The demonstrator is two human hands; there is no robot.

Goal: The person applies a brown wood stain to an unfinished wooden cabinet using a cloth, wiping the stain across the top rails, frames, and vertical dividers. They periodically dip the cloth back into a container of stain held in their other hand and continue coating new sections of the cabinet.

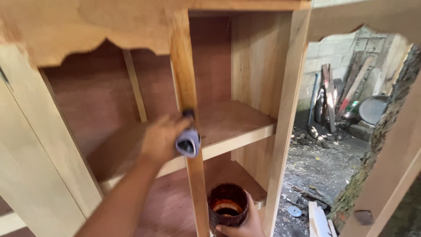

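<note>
Left hand (160, 139) grips brush (188, 141) vs cabinet post (186, 87); right hand (239, 226) cups stain tin (227, 210) below. Best w/ even strokes.

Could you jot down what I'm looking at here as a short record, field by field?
Setting: an unfinished wooden cabinet with shelves, its door open onto a yard
Left hand: the left hand presses a grey cloth pad against the upright post
Right hand: the right hand grips a dark stained can from below
Can contents: dark liquid, reddish ring inside
Shelf: the middle shelf lies behind the post
Background: block wall, leaning planks, round metal pan, rubble on the ground
</note>
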